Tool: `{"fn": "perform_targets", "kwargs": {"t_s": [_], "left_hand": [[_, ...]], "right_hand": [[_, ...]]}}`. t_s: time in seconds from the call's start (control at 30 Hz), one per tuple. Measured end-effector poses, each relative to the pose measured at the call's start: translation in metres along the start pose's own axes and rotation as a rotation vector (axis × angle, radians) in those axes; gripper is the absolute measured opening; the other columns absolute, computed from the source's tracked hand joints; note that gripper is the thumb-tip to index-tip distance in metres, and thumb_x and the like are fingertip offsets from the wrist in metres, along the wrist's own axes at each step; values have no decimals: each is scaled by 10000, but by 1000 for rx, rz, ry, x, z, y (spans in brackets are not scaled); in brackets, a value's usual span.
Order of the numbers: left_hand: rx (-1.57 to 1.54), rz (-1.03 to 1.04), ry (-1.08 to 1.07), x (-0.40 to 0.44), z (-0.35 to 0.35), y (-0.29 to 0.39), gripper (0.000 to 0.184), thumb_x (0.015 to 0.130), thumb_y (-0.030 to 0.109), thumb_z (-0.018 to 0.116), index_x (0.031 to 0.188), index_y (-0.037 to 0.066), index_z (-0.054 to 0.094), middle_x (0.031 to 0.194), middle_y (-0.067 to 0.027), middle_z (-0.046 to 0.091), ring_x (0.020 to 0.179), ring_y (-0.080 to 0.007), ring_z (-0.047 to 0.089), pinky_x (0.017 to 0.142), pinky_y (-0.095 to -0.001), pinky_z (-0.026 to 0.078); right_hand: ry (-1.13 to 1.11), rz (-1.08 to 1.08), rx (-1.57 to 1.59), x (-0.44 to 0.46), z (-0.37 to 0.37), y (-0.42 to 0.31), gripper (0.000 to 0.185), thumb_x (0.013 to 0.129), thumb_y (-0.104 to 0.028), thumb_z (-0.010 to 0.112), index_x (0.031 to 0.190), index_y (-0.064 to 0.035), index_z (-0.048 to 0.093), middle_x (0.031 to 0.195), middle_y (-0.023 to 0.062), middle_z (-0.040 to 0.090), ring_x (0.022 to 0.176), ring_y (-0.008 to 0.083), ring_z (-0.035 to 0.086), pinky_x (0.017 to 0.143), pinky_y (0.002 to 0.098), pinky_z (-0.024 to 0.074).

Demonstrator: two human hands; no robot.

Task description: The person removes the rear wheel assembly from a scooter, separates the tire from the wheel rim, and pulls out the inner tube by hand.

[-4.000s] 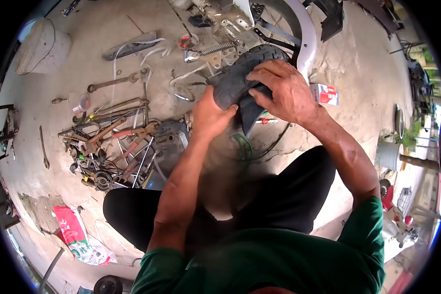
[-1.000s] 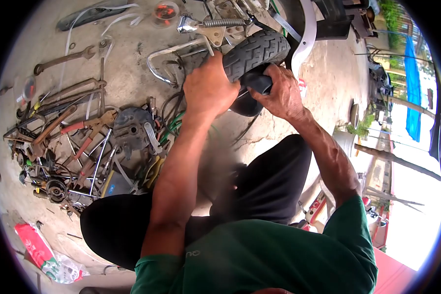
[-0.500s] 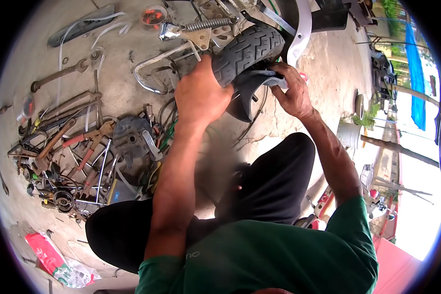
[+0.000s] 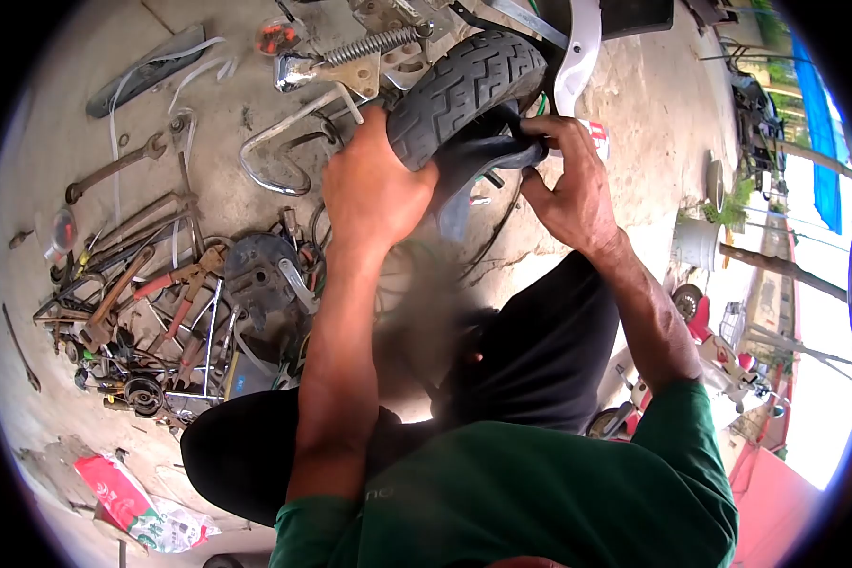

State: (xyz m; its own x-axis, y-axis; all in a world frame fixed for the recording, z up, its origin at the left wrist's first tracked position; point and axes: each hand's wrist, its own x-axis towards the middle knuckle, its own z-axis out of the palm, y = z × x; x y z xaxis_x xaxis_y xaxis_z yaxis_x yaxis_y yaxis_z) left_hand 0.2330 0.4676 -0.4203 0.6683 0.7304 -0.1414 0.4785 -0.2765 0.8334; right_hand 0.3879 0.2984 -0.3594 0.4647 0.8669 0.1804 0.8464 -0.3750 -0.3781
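Observation:
A black treaded tire stands tilted at the upper middle. My left hand is closed round its left edge, the thumb along the near side. Dark rubber, which looks like an inner tube, hangs out of the tire's near side. My right hand pinches the right end of this rubber between thumb and fingers. A pale curved fender rises just behind the tire. To the left of the tire are a coil spring and a bent chrome bar.
Wrenches, pliers and metal rods lie piled on the left, beside a round dark metal part. A red and white bag lies lower left. A small red and white box is behind my right hand; a pale bucket stands at right.
The dark rubber has come further out of the tire, drawn toward the right by my right hand. My left hand still grips the tire. The camera view has shifted.

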Motion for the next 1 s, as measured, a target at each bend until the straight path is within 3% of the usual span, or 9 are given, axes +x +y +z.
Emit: {"fn": "perform_targets", "kwargs": {"t_s": [0.1,0.17,0.3,0.37,0.53,0.63,0.77,0.83,1.0], "left_hand": [[7,-16,-18,0,-3,1,500,766,267,794,1141,24,567,1023,-245,736,995,-454,708,904,-529,550],[4,-36,-42,-1,-4,4,505,766,262,792,1149,25,564,1022,-243,738,993,-451,710,905,-524,552],[-26,-48,-33,-3,-2,3,505,767,247,786,1167,23,573,1023,-246,739,986,-449,712,906,-516,555],[-39,-18,9,-3,0,3,503,763,237,782,1170,21,583,1023,-247,740,984,-449,713,905,-515,554],[-31,-41,9,-3,-1,7,492,743,219,776,1157,19,601,1009,-247,742,988,-450,712,897,-512,555],[-63,-29,38,-4,3,5,467,733,212,776,1117,3,613,985,-251,742,965,-450,716,872,-495,561],[-47,2,59,-1,4,5,428,734,170,760,1088,-20,611,995,-262,740,988,-436,720,868,-469,551],[18,10,74,0,5,2,419,739,155,753,1090,-24,609,1018,-265,737,1006,-428,719,878,-462,546],[43,65,113,0,8,2,456,749,137,738,1154,-26,608,1015,-244,735,987,-396,724,889,-435,534]], "right_hand": [[213,370,239,-48,20,18,483,803,0,762,1255,-17,592,1195,130,661,1099,257,664,882,377,567],[-50,543,398,-71,44,17,411,862,-1,755,1242,-11,599,1251,113,639,1092,199,660,882,346,565],[38,335,429,-68,95,-6,417,843,-42,806,1218,-16,626,1155,109,633,1028,214,665,864,340,578],[11,406,374,-70,101,-16,347,850,-132,821,1130,-33,642,1144,118,623,1001,259,654,833,353,557],[99,56,295,-66,107,5,209,927,-138,756,1033,-36,608,1043,114,635,943,251,637,810,369,518],[-42,207,517,-79,108,12,181,969,-187,703,985,-45,592,915,156,634,863,378,641,776,441,518],[-178,530,852,-69,75,-10,261,1020,-260,620,914,-32,553,780,163,620,752,358,639,705,431,499],[-184,437,736,-60,29,-33,271,1020,-263,613,902,-27,549,737,178,608,726,373,636,684,440,497],[-238,411,678,-49,23,-17,281,934,-258,684,818,-28,572,699,155,631,702,403,643,651,476,490]]}}
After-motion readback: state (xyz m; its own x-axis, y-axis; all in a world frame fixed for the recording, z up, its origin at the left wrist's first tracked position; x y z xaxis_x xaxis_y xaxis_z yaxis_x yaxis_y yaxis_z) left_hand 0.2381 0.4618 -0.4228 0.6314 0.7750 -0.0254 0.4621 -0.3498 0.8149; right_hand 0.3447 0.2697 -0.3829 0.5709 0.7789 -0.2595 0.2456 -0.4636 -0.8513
